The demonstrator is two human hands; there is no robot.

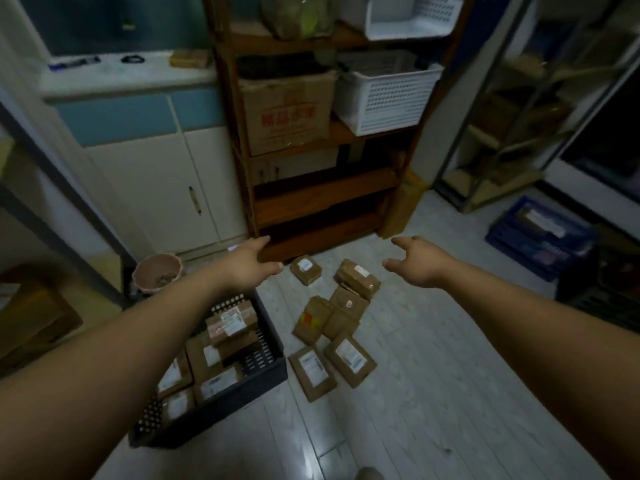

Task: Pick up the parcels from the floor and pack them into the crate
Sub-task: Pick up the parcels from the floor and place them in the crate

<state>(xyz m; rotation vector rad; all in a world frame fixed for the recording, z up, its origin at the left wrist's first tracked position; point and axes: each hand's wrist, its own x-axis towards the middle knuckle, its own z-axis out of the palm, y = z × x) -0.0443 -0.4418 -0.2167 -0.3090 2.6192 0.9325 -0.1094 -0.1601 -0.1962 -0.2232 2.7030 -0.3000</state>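
Several brown cardboard parcels with white labels lie scattered on the pale floor, among them one at the far end [305, 269], one in the middle [348, 302] and one nearest me [349, 359]. A black slatted crate [263, 362] stands to their left and holds several parcels [231, 323]. My left hand [252, 260] is stretched out above the crate's far end, fingers apart, holding nothing. My right hand [417, 259] hovers to the right of the floor parcels, also open and empty. Both hands are above the parcels, touching none.
A wooden shelf unit [322, 199] stands just behind the parcels, with a cardboard box [287, 116] and white baskets [384, 98] on it. A pink pot [157, 271] sits left of the crate. A blue crate [540, 237] is at the right, white cabinets [166, 188] at the left.
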